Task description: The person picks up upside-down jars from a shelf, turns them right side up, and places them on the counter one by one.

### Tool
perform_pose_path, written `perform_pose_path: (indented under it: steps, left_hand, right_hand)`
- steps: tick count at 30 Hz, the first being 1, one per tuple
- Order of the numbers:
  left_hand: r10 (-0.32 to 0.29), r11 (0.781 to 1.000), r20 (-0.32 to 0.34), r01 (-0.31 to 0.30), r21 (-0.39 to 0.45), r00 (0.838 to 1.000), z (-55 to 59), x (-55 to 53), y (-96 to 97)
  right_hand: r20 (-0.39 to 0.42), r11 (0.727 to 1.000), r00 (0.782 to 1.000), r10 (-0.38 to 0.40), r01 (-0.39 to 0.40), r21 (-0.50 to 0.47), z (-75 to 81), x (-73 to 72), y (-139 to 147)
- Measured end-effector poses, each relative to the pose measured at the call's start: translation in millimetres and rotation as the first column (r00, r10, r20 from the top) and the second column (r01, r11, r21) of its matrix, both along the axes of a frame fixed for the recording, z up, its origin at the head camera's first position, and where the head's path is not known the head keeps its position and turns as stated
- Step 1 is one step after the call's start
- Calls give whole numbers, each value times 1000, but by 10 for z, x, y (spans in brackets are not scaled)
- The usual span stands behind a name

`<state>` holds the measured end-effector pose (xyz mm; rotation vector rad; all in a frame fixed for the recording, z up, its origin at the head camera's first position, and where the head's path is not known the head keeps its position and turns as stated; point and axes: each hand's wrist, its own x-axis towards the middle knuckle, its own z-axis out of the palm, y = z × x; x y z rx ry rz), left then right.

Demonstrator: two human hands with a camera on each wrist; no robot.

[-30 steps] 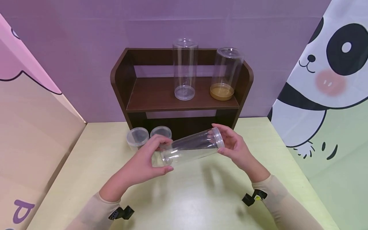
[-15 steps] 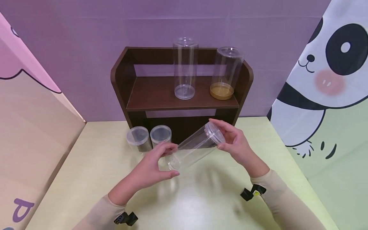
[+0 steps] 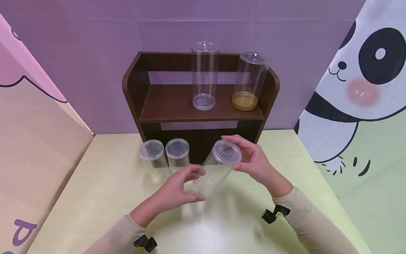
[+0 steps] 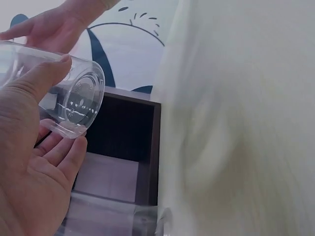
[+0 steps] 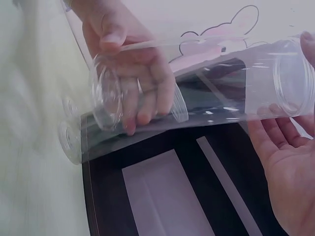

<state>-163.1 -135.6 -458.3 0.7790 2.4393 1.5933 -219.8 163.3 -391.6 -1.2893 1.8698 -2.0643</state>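
A clear plastic jar (image 3: 219, 173) with a clear lid is tilted above the table, its lid end up and to the right. My left hand (image 3: 176, 190) holds the jar round its lower end; in the left wrist view the thumb and fingers lie on either side of the round base (image 4: 83, 101). At the upper end my right hand (image 3: 257, 165) grips the jar by the lid, thumb in front and fingers behind. The right wrist view shows the jar's see-through wall (image 5: 216, 93) stretching between both hands, with the left fingers visible through it.
Two lidded clear jars (image 3: 152, 150) (image 3: 177, 148) stand side by side on the pale table (image 3: 95, 197), left of the held jar. Behind is a dark brown shelf (image 3: 171, 102). On it stand a tall clear jar (image 3: 204, 77) and a clear jar with a gold-brown bottom (image 3: 245, 101).
The jar has swung from nearly level to a steeper tilt, lid turned up toward the head camera. My left hand moved right and down; my right hand shifted slightly left.
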Motion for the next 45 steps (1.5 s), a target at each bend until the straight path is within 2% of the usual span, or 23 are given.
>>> perform_pose_path:
  steps: [6,11,19,26,31,38,45]
  left_hand:
    - [-38,999,0,38,4,999,-72,-50,94]
    - [-68,998,-7,68,2,998,-111,-76,181]
    - [-79,997,4,80,-24,997,-118,-83,246]
    - [-89,996,6,90,-26,996,-110,-89,250]
    - [-94,995,18,95,-38,995,-137,-99,229]
    - [-65,997,35,66,-36,997,-212,-77,118]
    - [-46,992,7,47,-115,999,-302,-4,-89]
  right_hand:
    - [-7,998,999,46,-46,30,-2,-6,-55]
    - [-43,995,997,61,-57,87,23,14,-88]
    - [-92,983,992,84,-68,169,57,59,-117]
    - [-136,982,988,68,-43,184,43,56,-116]
    - [-149,978,988,26,5,207,15,56,-123]
    - [-156,981,988,-8,38,191,-21,18,-133]
    - [-156,977,986,-62,92,191,-61,-75,-151]
